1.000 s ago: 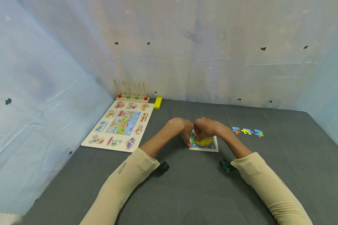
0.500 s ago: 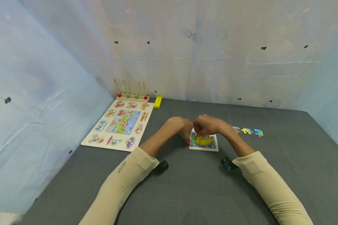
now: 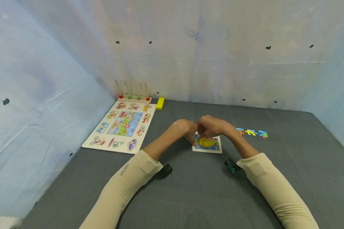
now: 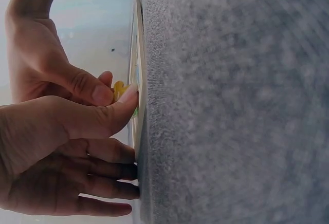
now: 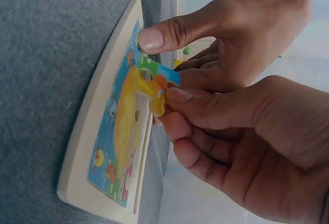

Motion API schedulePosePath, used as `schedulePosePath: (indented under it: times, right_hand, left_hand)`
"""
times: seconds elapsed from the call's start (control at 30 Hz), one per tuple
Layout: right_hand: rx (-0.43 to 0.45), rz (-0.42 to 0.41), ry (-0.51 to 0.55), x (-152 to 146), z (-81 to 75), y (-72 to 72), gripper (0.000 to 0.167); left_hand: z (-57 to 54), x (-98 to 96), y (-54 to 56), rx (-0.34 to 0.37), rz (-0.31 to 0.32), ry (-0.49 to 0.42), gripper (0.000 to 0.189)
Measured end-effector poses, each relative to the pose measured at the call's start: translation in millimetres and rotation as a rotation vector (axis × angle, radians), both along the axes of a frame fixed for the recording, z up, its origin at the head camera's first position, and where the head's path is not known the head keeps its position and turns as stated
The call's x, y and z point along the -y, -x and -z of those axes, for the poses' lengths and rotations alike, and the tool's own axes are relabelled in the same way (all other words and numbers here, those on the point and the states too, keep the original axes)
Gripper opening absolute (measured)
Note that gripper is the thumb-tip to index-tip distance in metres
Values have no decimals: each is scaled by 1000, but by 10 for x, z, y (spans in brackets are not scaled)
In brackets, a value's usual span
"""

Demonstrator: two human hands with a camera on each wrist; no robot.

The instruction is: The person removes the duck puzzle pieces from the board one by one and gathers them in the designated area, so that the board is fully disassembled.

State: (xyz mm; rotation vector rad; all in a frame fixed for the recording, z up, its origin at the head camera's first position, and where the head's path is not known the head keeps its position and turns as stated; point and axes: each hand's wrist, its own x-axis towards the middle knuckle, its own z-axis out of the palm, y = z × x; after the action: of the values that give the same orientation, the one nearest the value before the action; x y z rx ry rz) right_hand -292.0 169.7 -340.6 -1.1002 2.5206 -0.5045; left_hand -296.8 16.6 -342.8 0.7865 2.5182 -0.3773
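Note:
A small framed jigsaw puzzle with a yellow figure on blue lies flat on the dark cloth. My right hand pinches a yellow, green and blue puzzle piece between thumb and fingers, tilted up at the puzzle's edge. The left hand presses its thumb on the puzzle's picture. Its other fingers stretch down straight at the frame's edge, as the left wrist view shows. From the head view, both hands meet over the puzzle's far left corner and hide the held piece.
Three loose puzzle pieces lie right of the puzzle, the nearest partly behind my right arm. At the left are a large picture peg board, a bead rack with upright rods and a yellow block. Cloth walls stand behind and left.
My right hand has drawn back slightly from the puzzle's yellow picture, towards its far edge. The left thumb has shifted a little over the corner. The puzzle stays in place.

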Motion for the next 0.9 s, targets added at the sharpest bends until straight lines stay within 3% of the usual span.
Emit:
schedulePosePath:
  times: [0.17, 0.37, 0.63, 0.8, 0.9]
  right_hand:
    - [-59, -12, 35, -25, -12, 18, 4]
    - [-89, 78, 75, -193, -117, 31, 5]
    - [-17, 201, 39, -686, -329, -20, 8]
    - [45, 228, -50, -1061, -265, -33, 9]
    - [123, 263, -72, -1291, -177, -42, 7]
  left_hand:
    - [-9, -11, 11, 1, 15, 16, 72]
    - [-20, -26, 35, -4, 71, 75, 75]
    - [4, -21, 84, 20, 110, 79, 78]
    - [16, 14, 116, 58, 75, 68, 79]
    - [8, 42, 131, 90, 83, 69, 80]
